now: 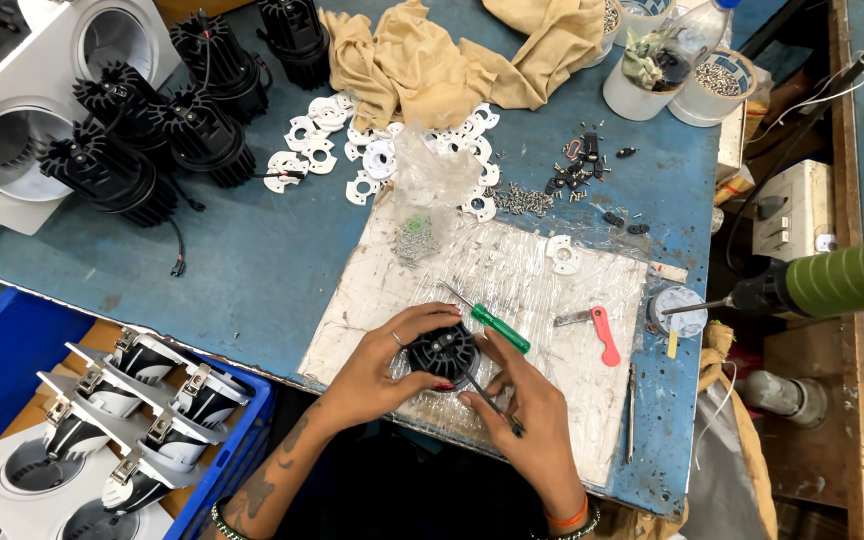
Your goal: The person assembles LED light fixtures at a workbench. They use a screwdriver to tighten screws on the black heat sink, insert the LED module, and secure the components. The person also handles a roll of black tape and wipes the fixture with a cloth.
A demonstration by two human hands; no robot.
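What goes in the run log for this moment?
left hand: holds black finned part | right hand: touches part, holds thin tool | green screwdriver: lying beside

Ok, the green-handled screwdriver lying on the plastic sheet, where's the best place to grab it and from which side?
Probably the green handle, taken from above and from the right. The screwdriver lies flat, slanting, its thin shaft running up-left; the handle is its thickest part. The right hand and the black finned part crowd its lower left, so the upper right side has more room.
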